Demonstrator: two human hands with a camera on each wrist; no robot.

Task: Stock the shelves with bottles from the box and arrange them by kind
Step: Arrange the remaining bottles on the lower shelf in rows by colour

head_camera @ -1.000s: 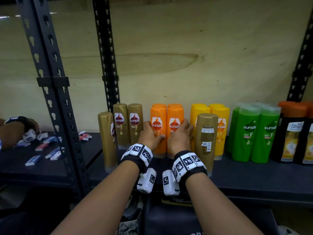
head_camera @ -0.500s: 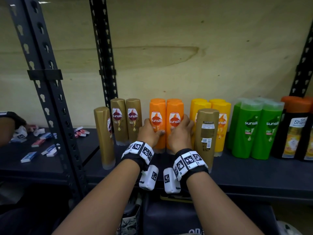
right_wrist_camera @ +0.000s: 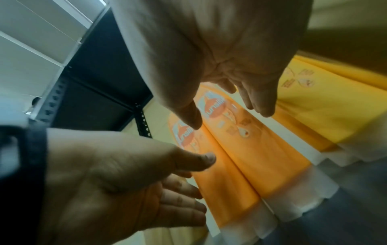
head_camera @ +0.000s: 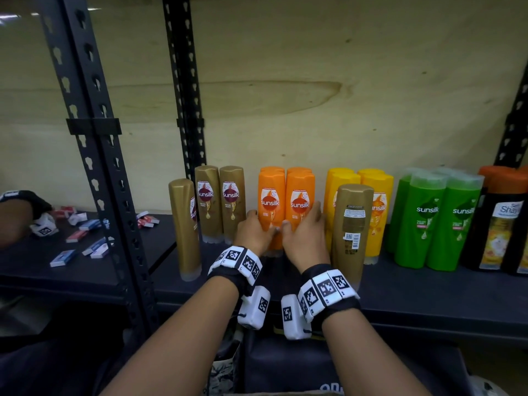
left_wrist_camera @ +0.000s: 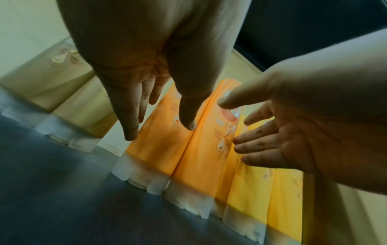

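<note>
Two orange Sunsilk bottles (head_camera: 285, 207) stand side by side on the dark shelf (head_camera: 428, 292), with more orange ones behind. My left hand (head_camera: 258, 230) lies with straight fingers along the left bottle's side. My right hand (head_camera: 303, 228) lies the same way along the right bottle's side, and both thumbs rest in front. The left wrist view shows the orange bottles (left_wrist_camera: 188, 157) between my left hand (left_wrist_camera: 159, 122) and right hand (left_wrist_camera: 251, 132), fingers extended. The right wrist view shows the same pair (right_wrist_camera: 251, 157) under my right hand (right_wrist_camera: 228, 116).
Two gold bottles (head_camera: 220, 204) stand left of the orange, a third (head_camera: 184, 227) nearer the edge. Another gold bottle (head_camera: 353, 232), back label forward, stands before the yellow bottles (head_camera: 377, 212). Green (head_camera: 428, 221) and black bottles (head_camera: 500, 227) are right. Another person's arm (head_camera: 14, 221) reaches small boxes (head_camera: 63, 257).
Both hands stay on either side of the orange pair. The head view has shifted slightly; no bottle has visibly changed place.
</note>
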